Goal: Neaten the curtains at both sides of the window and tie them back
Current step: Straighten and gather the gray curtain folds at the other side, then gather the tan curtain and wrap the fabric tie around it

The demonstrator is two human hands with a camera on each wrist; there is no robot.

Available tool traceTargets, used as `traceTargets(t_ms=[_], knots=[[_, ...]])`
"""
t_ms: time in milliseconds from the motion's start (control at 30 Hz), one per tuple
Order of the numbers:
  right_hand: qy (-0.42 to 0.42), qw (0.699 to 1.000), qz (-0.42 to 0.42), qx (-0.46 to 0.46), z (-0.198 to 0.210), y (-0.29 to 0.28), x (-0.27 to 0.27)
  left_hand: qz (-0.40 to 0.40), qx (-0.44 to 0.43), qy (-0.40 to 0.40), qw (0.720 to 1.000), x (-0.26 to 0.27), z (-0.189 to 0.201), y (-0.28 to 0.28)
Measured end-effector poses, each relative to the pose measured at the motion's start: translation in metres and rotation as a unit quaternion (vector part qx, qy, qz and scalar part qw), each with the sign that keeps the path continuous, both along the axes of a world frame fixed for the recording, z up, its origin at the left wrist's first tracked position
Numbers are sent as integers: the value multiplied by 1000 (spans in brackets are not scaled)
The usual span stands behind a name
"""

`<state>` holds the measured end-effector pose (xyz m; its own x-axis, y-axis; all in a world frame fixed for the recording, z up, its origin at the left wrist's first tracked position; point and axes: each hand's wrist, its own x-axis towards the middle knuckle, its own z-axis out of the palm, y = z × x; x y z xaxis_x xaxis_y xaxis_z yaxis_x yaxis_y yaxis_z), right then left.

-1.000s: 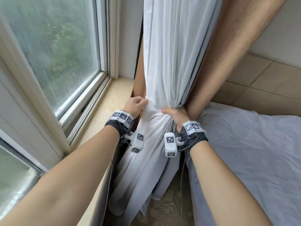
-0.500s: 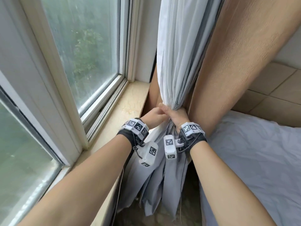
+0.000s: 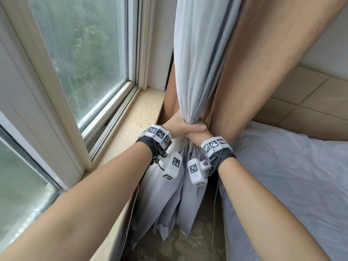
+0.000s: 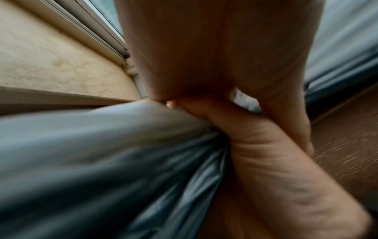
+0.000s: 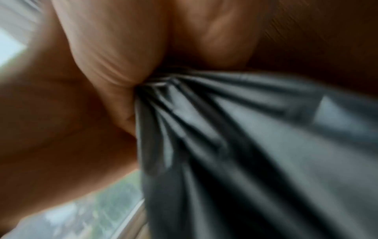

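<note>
The white sheer curtain (image 3: 197, 63) hangs beside the window and is bunched into a tight neck at sill height. My left hand (image 3: 185, 126) wraps round that neck from the left, thumb lying across the front. My right hand (image 3: 196, 137) grips the same bunch just below and is largely covered by the left. A tan curtain (image 3: 263, 63) hangs behind and to the right, loose. In the left wrist view my left palm (image 4: 204, 48) sits over the right hand (image 4: 261, 145) and the grey-white folds (image 4: 102, 161). In the right wrist view my right hand (image 5: 122, 56) squeezes the pleats (image 5: 245, 145).
The window (image 3: 84, 53) and its beige stone sill (image 3: 137, 119) run along the left. A bed with a grey sheet (image 3: 291, 176) lies close on the right. The curtain's hem hangs to a narrow strip of floor (image 3: 197, 245) between sill and bed.
The curtain, spread between my hands a second ago, is now one tight bunch. My left hand moved right and closed over the right hand.
</note>
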<state>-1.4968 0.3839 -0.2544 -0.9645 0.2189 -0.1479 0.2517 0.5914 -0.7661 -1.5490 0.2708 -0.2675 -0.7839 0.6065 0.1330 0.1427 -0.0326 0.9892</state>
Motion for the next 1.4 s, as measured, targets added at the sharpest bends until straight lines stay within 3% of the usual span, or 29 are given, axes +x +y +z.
traceTargets(t_ms=[167,267,333,433,533,600,733,833,1133,1300,1400], knots=[[6,978,154,143,5,-4,1,183,-22,2,983,-2,-11,-4],[11,973,206,108,8,11,7,271,-7,-35,962,1,-12,-12],[76,986,144,48,5,22,12,321,-22,-49,946,3,-13,-17],[188,979,-11,81,-1,34,21,367,-38,-75,926,10,-11,-18],[226,959,-126,119,1,41,27,385,-55,-73,918,21,-11,-13],[193,964,-152,101,5,39,25,390,-65,-64,916,28,-11,-10],[139,983,-80,94,6,42,8,389,-85,-42,916,42,-9,-2],[84,994,-58,36,7,56,6,396,-93,-42,913,47,-10,0],[-4,999,-9,-33,0,104,40,471,-119,-38,873,44,-12,11],[3,997,68,-34,5,104,60,418,-101,-28,902,50,-13,33],[58,991,123,-6,4,98,60,377,-80,-14,922,60,-16,43]])
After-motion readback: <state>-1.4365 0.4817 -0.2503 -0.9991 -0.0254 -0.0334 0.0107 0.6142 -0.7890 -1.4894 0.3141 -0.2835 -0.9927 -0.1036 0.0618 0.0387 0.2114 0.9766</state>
